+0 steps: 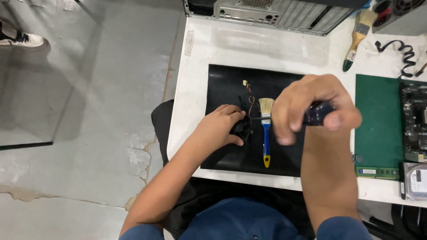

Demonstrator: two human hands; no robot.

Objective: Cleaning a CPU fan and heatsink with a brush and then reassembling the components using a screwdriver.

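My left hand (220, 123) rests on a small black fan (240, 129) lying on the black mat (222, 84), fingers curled over it. Thin wires with a small connector (246, 84) run from the fan toward the back. My right hand (311, 106) is raised above the mat, closed on a dark blue screwdriver handle (316, 113); its thin shaft (256, 118) points left toward the fan. A paintbrush with a blue and yellow handle (266, 138) lies on the mat just right of the fan.
A computer case (275, 11) stands at the table's back edge. A second brush with a wooden handle (356, 40) and a coiled black cable (402, 55) lie back right. A green mat (376, 120), a circuit board (416, 120), a memory stick (377, 171) and a hard drive (416, 182) sit right.
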